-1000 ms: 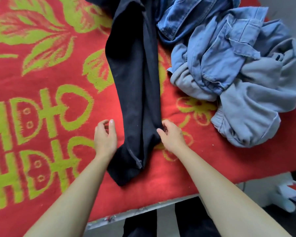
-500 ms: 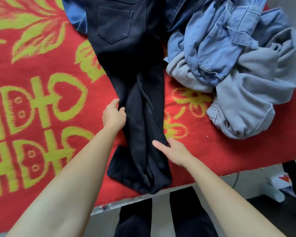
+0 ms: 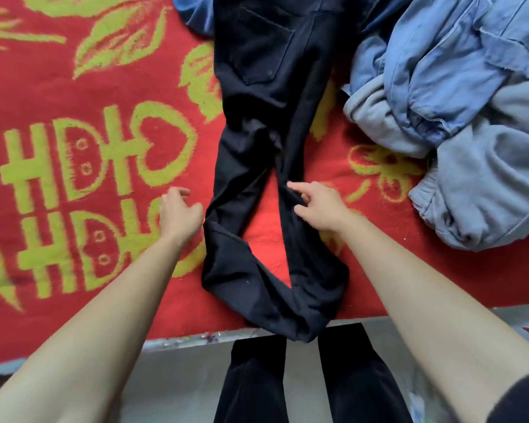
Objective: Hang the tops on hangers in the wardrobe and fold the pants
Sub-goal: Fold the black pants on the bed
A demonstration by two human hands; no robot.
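The black pants [image 3: 257, 123] lie flat on a red blanket [image 3: 74, 184] with a green pattern. Their waist is at the far side and runs out of view, and a back pocket [image 3: 260, 47] faces up. The two legs run toward the person and part below the seat, so a strip of red shows between them. They meet again in a bunched, overlapping heap at the blanket's near edge, where the cloth hangs slightly over. The right hand [image 3: 319, 207] rests on the right-side leg with forefinger and thumb apart and a small ridge of cloth between them. Whether that grip actually nips the fabric cannot be told. The left hand [image 3: 179, 213] sits just beside the outer edge of the other leg, its grip wide and loose, fingers gently curled and holding nothing. To the right, near the pants, lies a rumpled pile of blue denim and grey garments [image 3: 458, 117]. A dark blue garment [image 3: 196, 16] shows from under the pants' upper left. Below the blanket's edge the person's own legs in black trousers [image 3: 257, 380] stand on a pale floor [image 3: 177, 386].
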